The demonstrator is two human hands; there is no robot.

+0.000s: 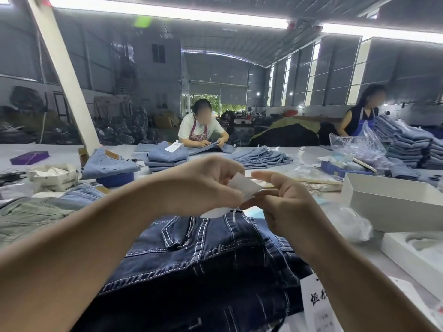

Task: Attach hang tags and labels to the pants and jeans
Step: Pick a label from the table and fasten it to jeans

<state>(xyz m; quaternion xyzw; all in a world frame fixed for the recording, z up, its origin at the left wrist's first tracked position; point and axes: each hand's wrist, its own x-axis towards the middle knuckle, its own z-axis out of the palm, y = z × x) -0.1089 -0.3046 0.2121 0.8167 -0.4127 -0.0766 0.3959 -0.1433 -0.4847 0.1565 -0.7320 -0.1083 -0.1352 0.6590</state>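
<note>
White paper hang tag (244,186) pinched between both hands above dark blue jeans (203,255) lying on the bench (374,250). Left hand (203,185): grip curled tight round tag's near edge. Right hand (285,202): grip half closed, forefinger extended, thumb against tag.

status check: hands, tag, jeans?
Left hand and right hand both pinch white paper tag. Dark jeans lie flat beneath. Nothing in the way.

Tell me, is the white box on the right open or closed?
Open: the white box has no lid on it, and its inner walls show.
</note>
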